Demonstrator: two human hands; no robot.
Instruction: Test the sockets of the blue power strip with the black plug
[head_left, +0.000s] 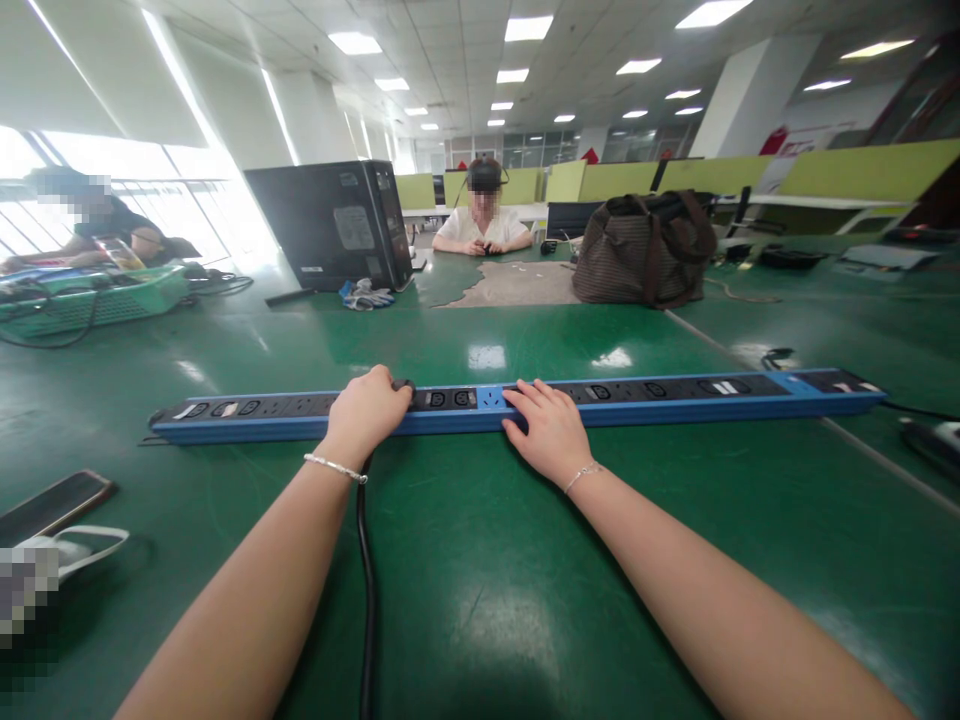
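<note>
A long blue and black power strip lies across the green table, its several sockets facing up. My left hand is closed around a black plug at the strip, left of its middle. Whether the plug sits in a socket is hidden by my fingers. From under that hand a black power cable runs down toward me. My right hand rests on the strip just right of the blue middle section, with its fingers stretched out and holding nothing.
A phone lies at the left. Behind the strip stand a black computer case, gloves and a brown bag. A green basket is at the far left. One person sits opposite, another at left.
</note>
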